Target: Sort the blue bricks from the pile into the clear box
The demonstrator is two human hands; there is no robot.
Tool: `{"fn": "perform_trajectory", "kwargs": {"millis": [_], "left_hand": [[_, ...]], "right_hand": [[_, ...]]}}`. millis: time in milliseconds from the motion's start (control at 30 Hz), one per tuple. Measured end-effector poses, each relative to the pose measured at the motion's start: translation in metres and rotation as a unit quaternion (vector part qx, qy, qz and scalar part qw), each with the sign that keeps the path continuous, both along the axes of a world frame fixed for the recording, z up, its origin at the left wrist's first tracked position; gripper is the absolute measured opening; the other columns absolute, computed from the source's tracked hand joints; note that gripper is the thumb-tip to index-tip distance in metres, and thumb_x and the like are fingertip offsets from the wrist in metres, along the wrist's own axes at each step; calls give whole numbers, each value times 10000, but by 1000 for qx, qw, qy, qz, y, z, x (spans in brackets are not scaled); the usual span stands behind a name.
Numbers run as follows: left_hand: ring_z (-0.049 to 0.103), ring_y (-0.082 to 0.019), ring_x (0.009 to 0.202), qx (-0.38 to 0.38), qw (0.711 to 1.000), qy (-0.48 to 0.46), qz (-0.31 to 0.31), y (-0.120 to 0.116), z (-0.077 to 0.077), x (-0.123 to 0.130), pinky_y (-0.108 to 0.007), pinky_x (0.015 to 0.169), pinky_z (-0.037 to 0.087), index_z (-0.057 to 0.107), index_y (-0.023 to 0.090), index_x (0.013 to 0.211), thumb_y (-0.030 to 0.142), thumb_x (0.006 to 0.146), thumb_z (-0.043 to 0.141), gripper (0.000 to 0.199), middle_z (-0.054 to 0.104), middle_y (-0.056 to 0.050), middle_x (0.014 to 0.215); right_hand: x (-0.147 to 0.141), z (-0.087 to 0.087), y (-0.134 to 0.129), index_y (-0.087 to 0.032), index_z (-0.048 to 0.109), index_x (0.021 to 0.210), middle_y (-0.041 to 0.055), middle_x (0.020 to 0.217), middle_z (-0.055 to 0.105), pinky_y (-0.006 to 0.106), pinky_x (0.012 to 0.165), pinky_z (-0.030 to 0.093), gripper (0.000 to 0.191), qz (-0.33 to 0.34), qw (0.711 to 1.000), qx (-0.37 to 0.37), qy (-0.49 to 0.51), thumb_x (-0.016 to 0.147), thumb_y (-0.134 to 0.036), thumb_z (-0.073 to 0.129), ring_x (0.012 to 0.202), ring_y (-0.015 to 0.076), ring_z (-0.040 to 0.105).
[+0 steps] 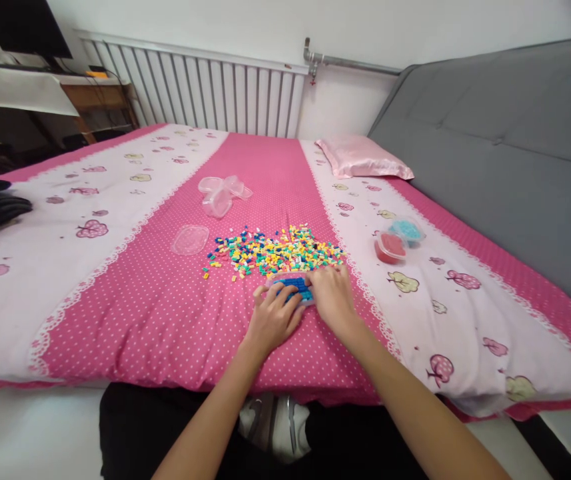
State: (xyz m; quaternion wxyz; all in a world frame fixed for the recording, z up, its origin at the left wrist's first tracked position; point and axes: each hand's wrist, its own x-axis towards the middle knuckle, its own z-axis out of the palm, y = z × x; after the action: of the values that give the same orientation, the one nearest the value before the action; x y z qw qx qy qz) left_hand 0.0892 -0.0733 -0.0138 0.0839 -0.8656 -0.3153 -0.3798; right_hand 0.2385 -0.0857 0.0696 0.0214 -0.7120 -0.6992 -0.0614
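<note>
A small clear plastic container lies on the bed at the near edge of a pile of small coloured pieces. Rows of blue pieces fill the part of it that shows. My left hand grips the container's left side, its fingers reaching over the rim onto the blue pieces. Over the right end, my right hand is curled with thumb and fingertips together at the container. Whatever those fingertips hold is hidden. The loose pieces are yellow, green, blue, white and red.
Clear empty-looking containers and a flat clear lid lie left of the pile. To the right stand a container of red pieces and one of light blue pieces. A pink pillow rests farther back, beside a grey headboard.
</note>
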Motion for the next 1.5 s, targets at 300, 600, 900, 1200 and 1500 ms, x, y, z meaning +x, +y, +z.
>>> {"fn": "perform_trajectory", "kwargs": {"millis": [300, 600, 900, 1200, 1500], "left_hand": [[600, -257, 1116, -6, 1000, 7, 2, 0, -1, 0, -440, 998, 307, 702, 224, 1032, 307, 976, 540, 190, 727, -50, 1143], [604, -260, 1134, -14, 1000, 7, 4, -1, 1, 0, -445, 1006, 296, 713, 226, 1026, 306, 970, 552, 189, 728, -50, 1135], [601, -258, 1127, -11, 1000, 9, 5, -1, -1, 0, -458, 1001, 285, 696, 232, 1029, 310, 980, 535, 185, 735, -40, 1145], [611, -260, 1122, -9, 1000, 7, 8, -2, 1, 0, -441, 999, 296, 703, 223, 1027, 305, 970, 548, 184, 729, -47, 1136], [606, -263, 1126, -13, 1000, 6, 13, -2, -1, 0, -450, 1001, 297, 693, 225, 1040, 306, 973, 541, 185, 726, -50, 1168]], "right_hand": [[-1, 1, -2, -197, 750, 894, 98, 873, 763, 402, 902, 264, 315, -8, 1000, -3, -1, 960, -113, 454, 869, 227, 633], [-3, 4, -3, -192, 742, 904, 103, 865, 763, 411, 950, 256, 308, -15, 1000, -9, 7, 961, -119, 448, 868, 227, 652], [-5, 2, -1, -175, 733, 886, 109, 871, 760, 432, 954, 246, 340, -18, 1000, -10, 5, 965, -88, 414, 851, 230, 652], [-3, -1, 1, -160, 734, 875, 118, 908, 754, 400, 983, 244, 334, -8, 1000, -4, 27, 961, -81, 421, 894, 221, 637], [12, 4, 0, -171, 727, 814, 104, 888, 758, 424, 960, 278, 276, -20, 991, 37, 125, 924, -100, 483, 909, 242, 633]]}}
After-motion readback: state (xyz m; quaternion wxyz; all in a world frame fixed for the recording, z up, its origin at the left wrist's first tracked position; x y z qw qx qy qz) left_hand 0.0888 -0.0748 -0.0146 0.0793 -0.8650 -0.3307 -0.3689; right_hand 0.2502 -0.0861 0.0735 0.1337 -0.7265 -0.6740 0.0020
